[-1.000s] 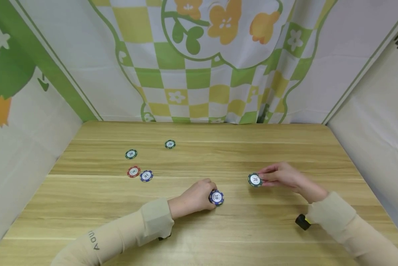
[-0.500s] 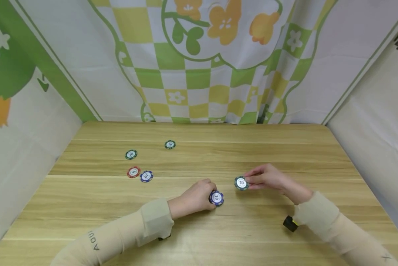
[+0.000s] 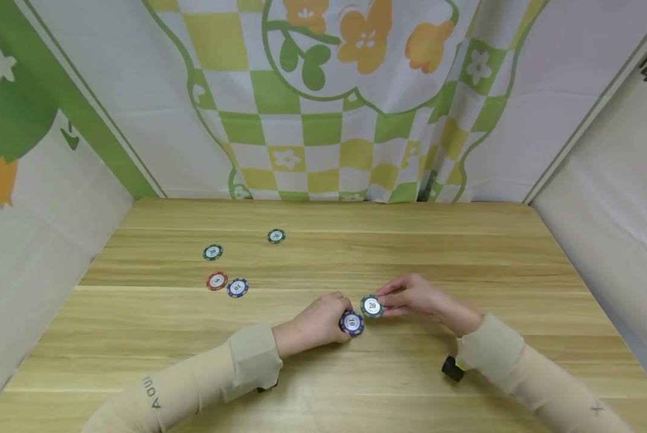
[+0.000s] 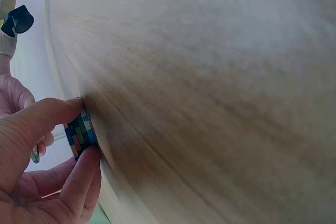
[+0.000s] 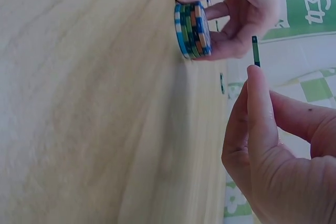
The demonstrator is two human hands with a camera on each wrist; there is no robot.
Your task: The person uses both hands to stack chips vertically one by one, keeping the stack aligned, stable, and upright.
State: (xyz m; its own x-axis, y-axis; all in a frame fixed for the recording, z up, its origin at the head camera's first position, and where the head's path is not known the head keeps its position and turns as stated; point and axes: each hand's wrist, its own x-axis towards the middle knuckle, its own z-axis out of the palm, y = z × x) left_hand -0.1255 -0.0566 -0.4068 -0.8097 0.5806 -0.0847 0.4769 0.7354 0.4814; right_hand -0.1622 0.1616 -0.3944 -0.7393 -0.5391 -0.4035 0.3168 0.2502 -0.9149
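Note:
My left hand grips a short stack of poker chips standing on the table, thumb and fingers round its sides. A blue chip marked 10 tops the stack. Mixed blue, green and orange edges show in the right wrist view. Just right of it, my right hand pinches a green poker chip marked 20 by its right edge. In the right wrist view this green chip is raised off the table, its rim toward the camera. From the head, the chip's left edge lies close beside the stack.
On the left of the wooden table lie a red 5 chip, a blue 10 chip next to it, and two green 20 chips, one nearer and one farther back. A patterned curtain hangs behind the table.
My right hand has moved left with the green chip, from well right of the stack to right beside it. The left hand has kept its hold on the stack without moving.

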